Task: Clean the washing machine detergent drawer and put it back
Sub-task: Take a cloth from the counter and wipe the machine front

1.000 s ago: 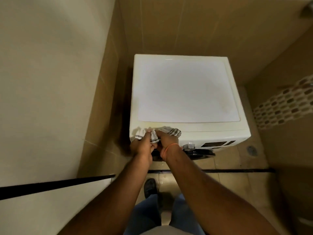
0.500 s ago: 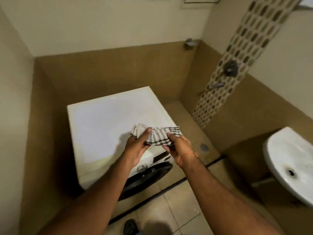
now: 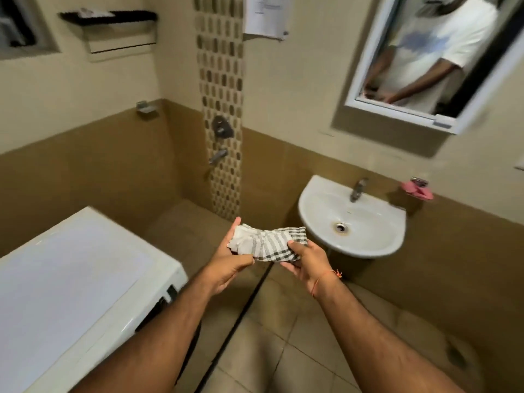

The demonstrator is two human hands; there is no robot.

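Both hands hold a folded grey-and-white checked cotton cloth (image 3: 269, 245) in mid-air over open tiled floor (image 3: 283, 350), between the white box-shaped washing machine (image 3: 71, 279) and the white round ceramic basin (image 3: 377, 242). Left hand (image 3: 229, 265) pinches the cloth's pale end, fingers beneath; right hand (image 3: 306, 263) grips the striped end, thumb on top. The detergent drawer cannot be made out from here; the basin bowl holds only its metal drain
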